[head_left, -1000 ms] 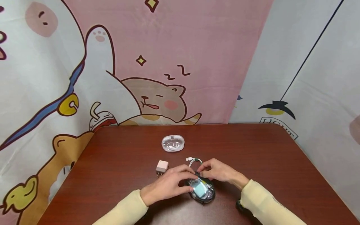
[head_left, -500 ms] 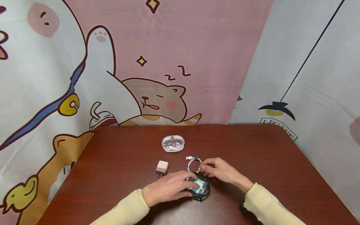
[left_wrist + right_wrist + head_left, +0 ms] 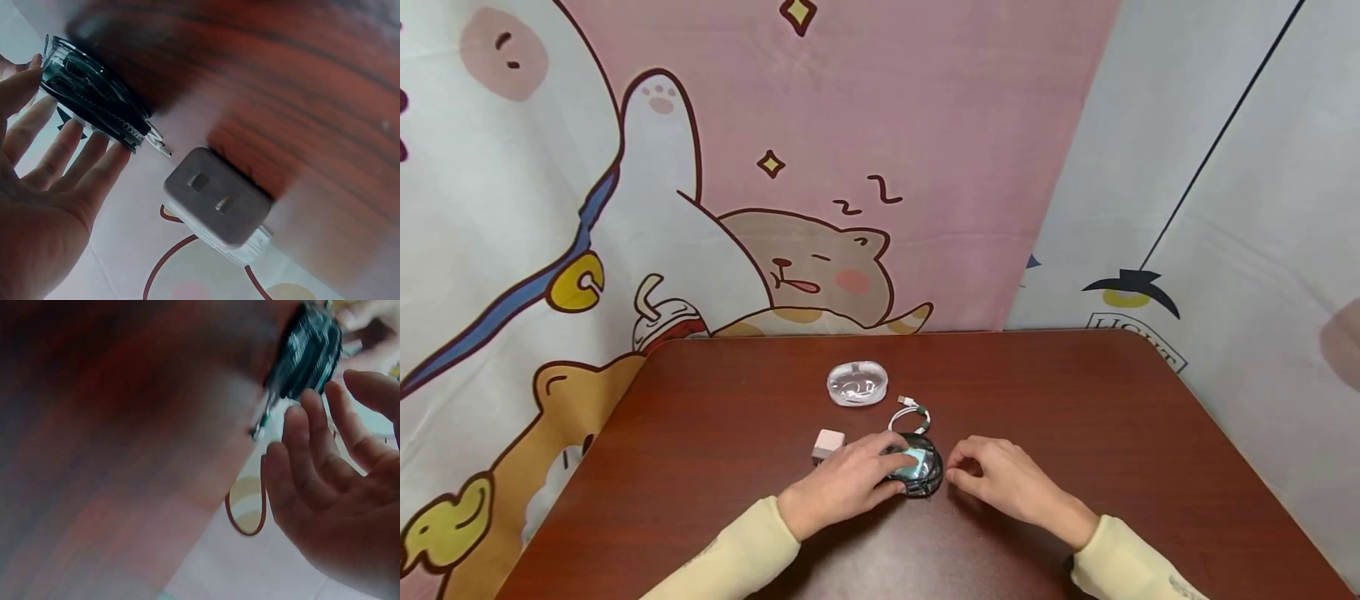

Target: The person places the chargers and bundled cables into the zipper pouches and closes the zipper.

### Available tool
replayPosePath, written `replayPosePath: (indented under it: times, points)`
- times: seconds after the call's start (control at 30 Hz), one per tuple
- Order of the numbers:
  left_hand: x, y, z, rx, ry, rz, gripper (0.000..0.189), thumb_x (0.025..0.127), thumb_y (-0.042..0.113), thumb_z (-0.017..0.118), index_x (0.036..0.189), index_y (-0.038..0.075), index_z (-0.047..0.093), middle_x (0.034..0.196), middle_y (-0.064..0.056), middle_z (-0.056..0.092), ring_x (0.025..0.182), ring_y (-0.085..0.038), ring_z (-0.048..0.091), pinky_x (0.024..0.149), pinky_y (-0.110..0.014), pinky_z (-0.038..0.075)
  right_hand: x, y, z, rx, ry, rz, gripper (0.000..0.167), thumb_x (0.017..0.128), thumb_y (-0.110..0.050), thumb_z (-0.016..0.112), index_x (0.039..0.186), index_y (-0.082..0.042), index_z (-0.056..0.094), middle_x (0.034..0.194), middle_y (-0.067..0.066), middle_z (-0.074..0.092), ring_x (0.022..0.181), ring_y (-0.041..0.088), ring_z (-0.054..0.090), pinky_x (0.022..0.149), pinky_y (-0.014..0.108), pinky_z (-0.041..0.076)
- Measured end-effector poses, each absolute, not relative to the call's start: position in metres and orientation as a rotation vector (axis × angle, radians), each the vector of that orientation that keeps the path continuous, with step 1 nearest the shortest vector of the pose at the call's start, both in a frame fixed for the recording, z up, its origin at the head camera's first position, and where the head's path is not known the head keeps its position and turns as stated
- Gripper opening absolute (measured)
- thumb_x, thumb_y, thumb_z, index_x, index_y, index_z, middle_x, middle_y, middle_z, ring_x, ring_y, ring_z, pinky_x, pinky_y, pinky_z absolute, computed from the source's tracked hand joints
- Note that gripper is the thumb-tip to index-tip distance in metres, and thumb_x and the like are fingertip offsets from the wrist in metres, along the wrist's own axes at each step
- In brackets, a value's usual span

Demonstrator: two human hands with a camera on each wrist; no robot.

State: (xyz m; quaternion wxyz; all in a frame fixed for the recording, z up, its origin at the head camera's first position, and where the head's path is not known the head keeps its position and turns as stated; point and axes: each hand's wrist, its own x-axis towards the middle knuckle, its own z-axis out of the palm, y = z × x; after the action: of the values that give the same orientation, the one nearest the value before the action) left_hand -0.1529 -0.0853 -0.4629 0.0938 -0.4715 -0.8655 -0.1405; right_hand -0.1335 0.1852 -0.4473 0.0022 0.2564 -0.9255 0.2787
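Observation:
A small round black zippered pouch [image 3: 930,467] with a clear top lies on the table, and something pale teal shows through it. My left hand [image 3: 850,482] holds the pouch from its left side, fingers over the top and thumb at the near edge. My right hand [image 3: 1011,483] is just right of the pouch, its fingers loosely bent and nothing in them. Beyond the pouch lies a coiled white USB cable [image 3: 892,415] with a green tie; whether its near end is under the pouch cannot be told.
A pink and grey charger plug [image 3: 828,442] sits left of the pouch, close to my left fingers; its prongs show in the left wrist view. Farther back lies a clear oval case [image 3: 857,385]. The brown table [image 3: 1075,383] ends at a printed cloth backdrop [image 3: 955,167].
My left hand has moved the pouch left and away from me, and the cable has shifted back with it. My right hand has left the pouch's far edge and drawn back toward me.

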Motion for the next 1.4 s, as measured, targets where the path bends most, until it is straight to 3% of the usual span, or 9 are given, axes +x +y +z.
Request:
replayPosePath:
  times: [0.23, 0.4, 0.7, 1.0, 1.4]
  points:
    - [-0.153, -0.083, -0.460, -1.393, -2.607, -0.393, 0.034, 0.093, 0.031, 0.080, 0.124, 0.022, 0.072, 0.126, 0.001, 0.061, 0.111, -0.014, 0.063, 0.089, -0.029, 0.056, -0.122, 0.166, -0.458, 0.840, -2.867, 0.591, 0.012, 0.086, -0.036, 0.084, 0.088, -0.028, 0.076, 0.081, -0.019, 0.058, 0.074, 0.004, 0.053, 0.058, 0.027, 0.045]
    - [-0.154, -0.081, -0.460, -1.380, -2.617, -0.393, 0.037, 0.091, 0.032, 0.082, 0.126, 0.023, 0.072, 0.123, 0.002, 0.061, 0.106, -0.013, 0.063, 0.085, -0.028, 0.057, -0.120, 0.154, -0.464, 0.783, -2.836, 0.453, 0.024, 0.081, -0.041, 0.087, 0.074, -0.028, 0.069, 0.071, -0.018, 0.053, 0.066, 0.006, 0.049, 0.052, 0.026, 0.041]
    - [-0.154, -0.080, -0.462, -1.346, -2.597, -0.385, 0.034, 0.089, 0.032, 0.083, 0.121, 0.022, 0.075, 0.118, 0.001, 0.060, 0.100, -0.014, 0.063, 0.080, -0.026, 0.055, -0.121, 0.143, -0.468, 0.706, -2.828, 0.377, 0.043, 0.080, -0.032, 0.088, 0.060, -0.027, 0.050, 0.060, -0.014, 0.044, 0.053, 0.007, 0.046, 0.043, 0.028, 0.037]
    - [-0.153, -0.079, -0.463, -1.309, -2.623, -0.374, 0.040, 0.090, 0.035, 0.083, 0.126, 0.021, 0.070, 0.115, 0.001, 0.058, 0.096, -0.014, 0.061, 0.075, -0.026, 0.054, -0.121, 0.141, -0.468, 0.698, -2.829, 0.456, 0.034, 0.076, -0.016, 0.085, 0.063, -0.025, 0.055, 0.059, -0.015, 0.050, 0.051, 0.007, 0.049, 0.041, 0.028, 0.038]
    - [-0.151, -0.083, -0.463, -1.386, -2.551, -0.230, 0.033, 0.091, 0.034, 0.082, 0.123, 0.025, 0.077, 0.120, -0.001, 0.058, 0.103, -0.017, 0.061, 0.081, -0.029, 0.056, -0.123, 0.153, -0.458, 0.775, -2.807, 0.466, 0.027, 0.067, -0.012, 0.079, 0.064, -0.024, 0.055, 0.061, -0.018, 0.049, 0.053, 0.004, 0.048, 0.044, 0.025, 0.039]
